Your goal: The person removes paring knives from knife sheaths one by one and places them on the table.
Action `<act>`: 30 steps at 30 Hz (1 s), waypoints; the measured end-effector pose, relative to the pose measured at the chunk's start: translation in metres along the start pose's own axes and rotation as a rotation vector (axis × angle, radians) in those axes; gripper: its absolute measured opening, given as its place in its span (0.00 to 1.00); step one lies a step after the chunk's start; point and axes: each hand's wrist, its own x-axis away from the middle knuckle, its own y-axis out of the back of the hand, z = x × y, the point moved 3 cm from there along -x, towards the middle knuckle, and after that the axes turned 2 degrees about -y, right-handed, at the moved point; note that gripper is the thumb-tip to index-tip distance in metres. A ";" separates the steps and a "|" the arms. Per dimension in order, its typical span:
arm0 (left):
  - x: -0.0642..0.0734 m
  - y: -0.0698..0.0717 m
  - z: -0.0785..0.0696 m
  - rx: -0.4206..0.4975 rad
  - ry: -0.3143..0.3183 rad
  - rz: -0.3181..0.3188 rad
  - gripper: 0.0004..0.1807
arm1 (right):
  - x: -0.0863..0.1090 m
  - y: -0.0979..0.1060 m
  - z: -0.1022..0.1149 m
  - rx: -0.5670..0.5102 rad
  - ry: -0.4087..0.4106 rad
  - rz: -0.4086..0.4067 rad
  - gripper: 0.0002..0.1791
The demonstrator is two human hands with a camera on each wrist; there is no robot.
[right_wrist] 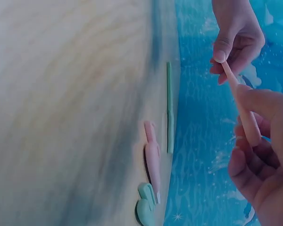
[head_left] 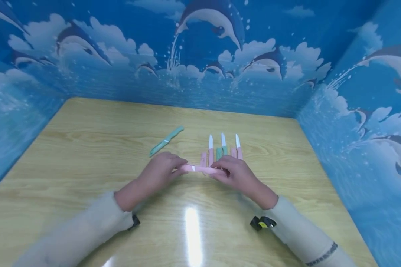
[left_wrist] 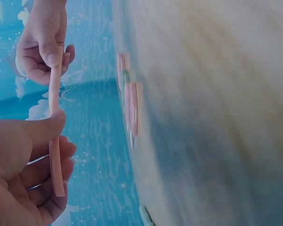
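A pink paring knife (head_left: 202,169) spans the gap between the two hands, raised over the table, with a small white patch between its handle and its pink sheath. My left hand (head_left: 162,167) pinches the sheath end between thumb and fingers. At the other end, my right hand (head_left: 235,172) grips the handle. In the left wrist view the pink knife (left_wrist: 56,127) runs from one hand to the other. Just beyond the right hand lie bare-bladed knives: a pink one (head_left: 211,152), a green one (head_left: 224,144) and another pink one (head_left: 238,144).
Beside these knives lie a pink sheath (head_left: 204,157), a green sheath (head_left: 218,152) and another pink sheath (head_left: 234,152). A green knife (head_left: 167,141) with its sheath on lies beyond the left hand. Dolphin-printed walls (head_left: 187,85) border the wooden table (head_left: 87,159).
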 end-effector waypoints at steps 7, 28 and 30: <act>0.011 -0.009 -0.007 0.012 0.076 0.035 0.14 | 0.008 -0.005 0.012 0.153 0.106 -0.031 0.10; 0.021 -0.015 -0.014 0.031 0.041 0.011 0.09 | 0.015 -0.016 0.015 0.229 0.015 -0.032 0.12; 0.021 -0.015 -0.014 0.032 0.041 0.016 0.10 | 0.015 -0.016 0.015 0.222 0.016 -0.033 0.12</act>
